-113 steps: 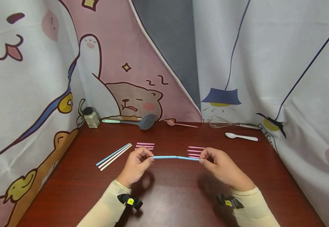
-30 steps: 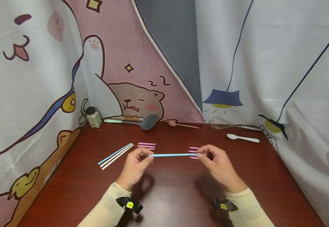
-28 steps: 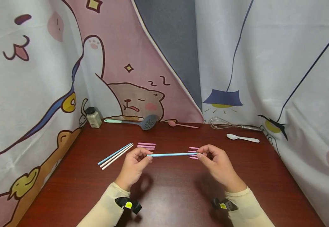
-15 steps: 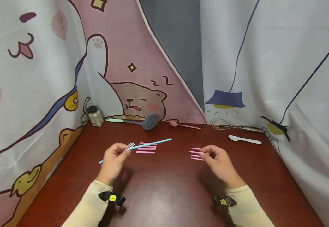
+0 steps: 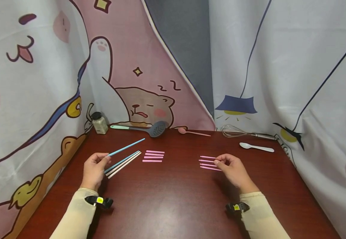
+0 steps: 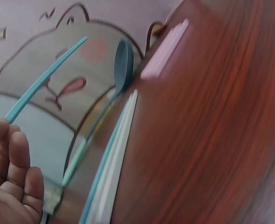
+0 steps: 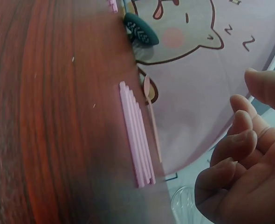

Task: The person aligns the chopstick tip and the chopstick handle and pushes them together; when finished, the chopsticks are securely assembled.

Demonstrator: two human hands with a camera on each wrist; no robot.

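Observation:
My left hand pinches a blue chopstick by its near end, with the rest pointing up and to the right. In the left wrist view the same chopstick stands out past the thumb and fingers. Just below it on the table lie another blue chopstick and white chopsticks, side by side. The right hand hovers by several pink sticks with narrow tips. In the right wrist view its fingers are loosely bent, holding nothing, with the thumb apart.
Several more pink sticks lie at the table's middle. Along the back are a jar with a black lid, a slotted skimmer, a pink spoon, a whisk and a white spoon. A printed curtain encloses the table.
Both hands held the blue chopstick between them earlier, bent at its middle at first, then straight. The right hand has let go; the left has carried it left above the other chopsticks.

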